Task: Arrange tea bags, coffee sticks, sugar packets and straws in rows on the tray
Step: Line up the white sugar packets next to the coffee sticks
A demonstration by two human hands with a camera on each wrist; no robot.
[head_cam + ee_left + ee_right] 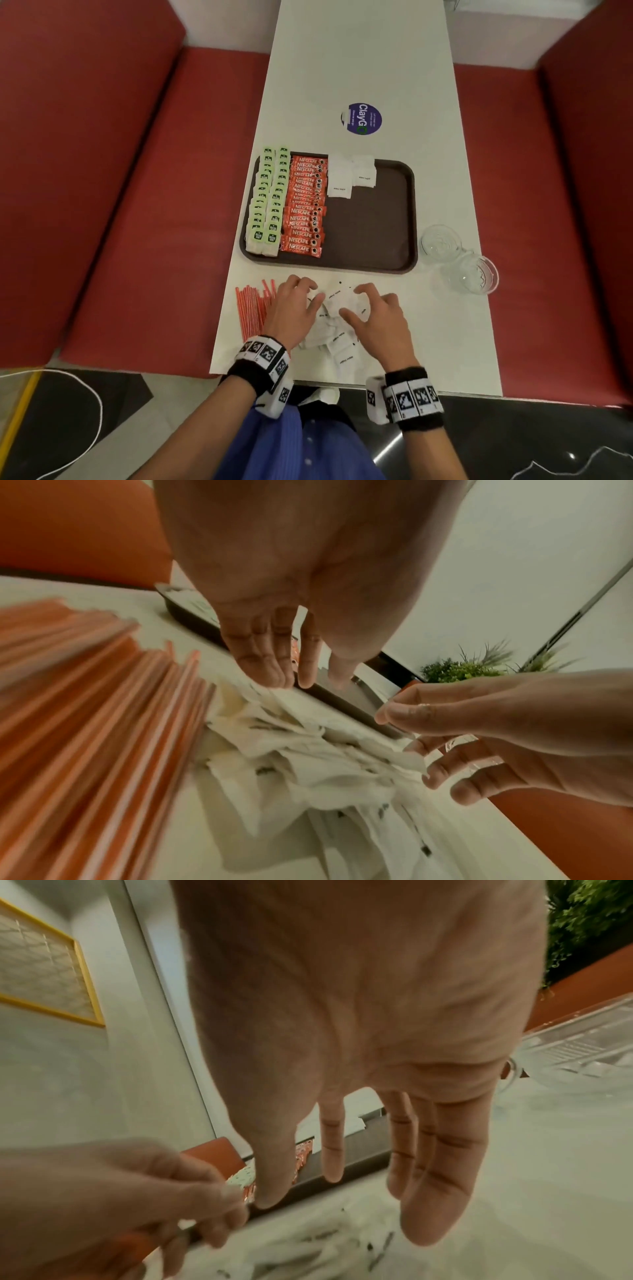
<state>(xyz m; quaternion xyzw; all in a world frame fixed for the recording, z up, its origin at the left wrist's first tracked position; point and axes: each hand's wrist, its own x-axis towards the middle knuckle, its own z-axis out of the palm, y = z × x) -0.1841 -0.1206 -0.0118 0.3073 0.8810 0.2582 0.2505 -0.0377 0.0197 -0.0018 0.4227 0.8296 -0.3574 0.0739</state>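
Clearly the step in hand was gathering more of the small white paper sugar packets [337, 320] that lay in a loose heap on the white table [428, 325], directly under and between both sets of fingers. The left hand [295, 308] sat over the heap's left side with its fingers curved down; the head view suggested they touched the top packets, but whether any packet was actually pinched could not be told. The right hand [376, 313] hovered over the right side, fingers spread and relaxed, holding nothing that the views showed. Just beyond the fingertips lay the dark brown rectangular plastic tray [380, 240], with two rows of green-tagged tea bags [269, 202] and a row of red coffee sticks [305, 205] already laid, and only a few white packets [349, 176] begun at its far edge. Beside the left hand's outer fingers lay the bundle of thin orange straws [251, 308], not yet touched. To do this well, it seemed best to pick up a small stack at a time, square the edges between thumb and fingers, and turn every printed face the same way. Grabbing too many risked crumpling the thin paper or spilling packets off the near table edge. Two clear glass bowls [459, 260] stood well beyond the right hand's little finger.
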